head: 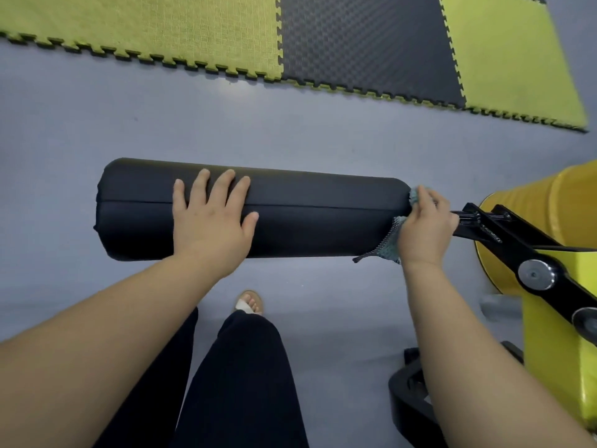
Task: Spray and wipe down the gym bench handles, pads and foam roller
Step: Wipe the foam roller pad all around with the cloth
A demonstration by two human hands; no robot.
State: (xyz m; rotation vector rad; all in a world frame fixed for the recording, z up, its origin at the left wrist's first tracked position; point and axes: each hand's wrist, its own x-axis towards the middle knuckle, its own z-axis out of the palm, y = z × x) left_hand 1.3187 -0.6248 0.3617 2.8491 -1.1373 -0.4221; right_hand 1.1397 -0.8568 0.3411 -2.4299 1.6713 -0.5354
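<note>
A long black foam roller [307, 218] juts out horizontally from a black metal arm [504, 234] of the yellow gym machine. My left hand [210, 221] lies flat on top of the roller's left part, fingers spread. My right hand [426, 227] grips a teal-grey cloth [389, 244] and holds it against the roller's right end, by the axle. Part of the cloth is hidden under that hand.
The yellow machine frame [555, 324] and its black base [410, 399] stand at the right. Yellow and black interlocking floor mats [290, 37] lie across the far side. Grey floor [97, 124] surrounds the roller. My legs and one sandalled foot [248, 302] are below it.
</note>
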